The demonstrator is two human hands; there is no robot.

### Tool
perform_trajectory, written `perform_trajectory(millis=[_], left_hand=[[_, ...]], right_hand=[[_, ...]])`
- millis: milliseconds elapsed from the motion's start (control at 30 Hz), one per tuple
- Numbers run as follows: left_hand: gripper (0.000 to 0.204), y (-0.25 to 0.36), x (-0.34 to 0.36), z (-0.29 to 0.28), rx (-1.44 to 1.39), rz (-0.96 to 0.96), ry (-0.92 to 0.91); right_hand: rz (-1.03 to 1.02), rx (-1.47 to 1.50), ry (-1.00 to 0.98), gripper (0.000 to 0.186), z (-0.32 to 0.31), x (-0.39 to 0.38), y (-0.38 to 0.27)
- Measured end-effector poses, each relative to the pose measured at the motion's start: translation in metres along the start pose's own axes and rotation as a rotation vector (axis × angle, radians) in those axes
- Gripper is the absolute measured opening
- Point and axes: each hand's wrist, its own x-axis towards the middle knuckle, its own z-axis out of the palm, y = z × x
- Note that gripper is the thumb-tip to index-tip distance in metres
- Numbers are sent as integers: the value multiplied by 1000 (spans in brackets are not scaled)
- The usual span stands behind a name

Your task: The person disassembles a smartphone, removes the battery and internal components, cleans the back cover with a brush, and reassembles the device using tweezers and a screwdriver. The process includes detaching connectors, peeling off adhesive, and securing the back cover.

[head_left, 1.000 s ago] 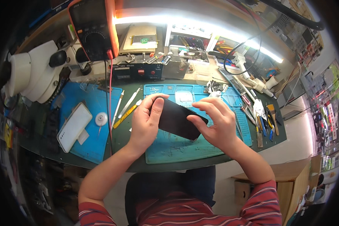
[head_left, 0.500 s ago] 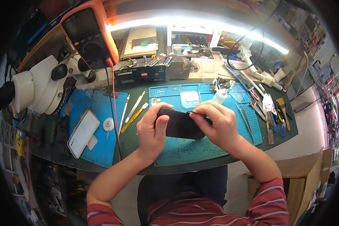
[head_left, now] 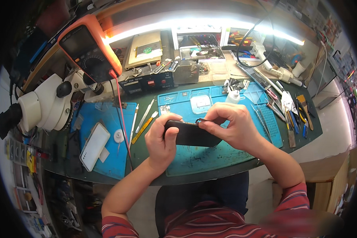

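Observation:
Over a teal work mat (head_left: 190, 162), my left hand (head_left: 160, 144) is wrapped around the left end of a black phone (head_left: 188, 135). My right hand (head_left: 236, 131) pinches a small dark piece (head_left: 199, 121) at the phone's top edge; exactly what it is, I cannot make out. A white squeeze bottle (head_left: 233, 96) stands behind my right hand. To the left, a white phone or case (head_left: 94, 146) lies on a blue mat (head_left: 113, 166) near a small white round object (head_left: 118, 136).
A microscope (head_left: 43, 103) and an orange multimeter (head_left: 89, 51) with hanging leads are at the left. Tweezers (head_left: 261, 123), pliers (head_left: 302, 115) and several other tools lie to the right. A power supply box (head_left: 146, 83), trays and a light bar line the back.
The phone has tilted so its top edge faces up more. My right fingers have closed in a pinch on a small dark piece at that edge, now raised slightly.

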Motion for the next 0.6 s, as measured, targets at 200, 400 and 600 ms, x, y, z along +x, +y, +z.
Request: perform_trajectory(millis=[200,400,600], left_hand=[[42,7,3,-8,228,77,-102],[45,43,-4,-6,289,-189,-242],[71,42,-16,-10,32,-329,-222]], right_hand=[[-120,-54,116,21,9,-11,-1],[-170,-170,134,20,21,-24,-17],[-269,-340,186,20,46,-36,-24]])
